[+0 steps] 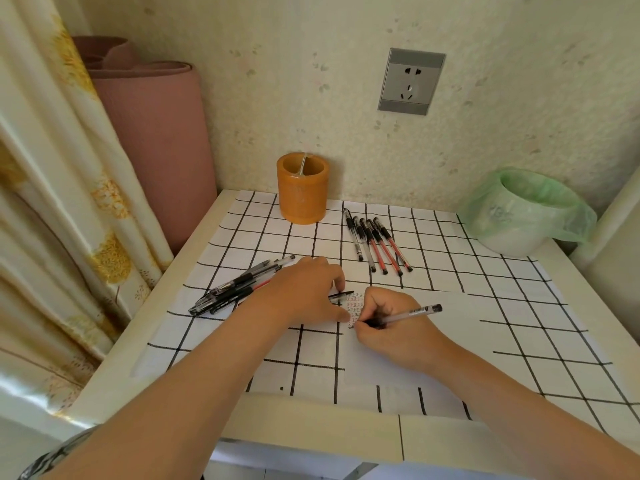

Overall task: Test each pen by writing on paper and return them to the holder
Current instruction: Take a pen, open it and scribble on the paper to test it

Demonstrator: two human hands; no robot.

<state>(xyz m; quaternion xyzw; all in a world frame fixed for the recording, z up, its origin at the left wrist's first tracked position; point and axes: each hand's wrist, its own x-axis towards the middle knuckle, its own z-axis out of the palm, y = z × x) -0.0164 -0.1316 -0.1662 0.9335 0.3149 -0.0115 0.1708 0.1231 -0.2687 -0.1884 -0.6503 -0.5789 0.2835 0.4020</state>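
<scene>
Head view: right hand (391, 327) grips pen (412, 313), tip on paper (478, 317), beside left hand (301, 292) fingers pinching a black cap (343, 295).

The holder (302, 194) looks glossy and smooth, amber like glazed ceramic or resin. The pens (377, 244) have clear plastic barrels and matt black grips. The paper (457, 327) is matt white. A thin, crinkled green plastic bag (540, 199) is translucent. The curtain (52, 168) is printed cloth, and the socket plate (411, 81) is brushed grey.
</scene>
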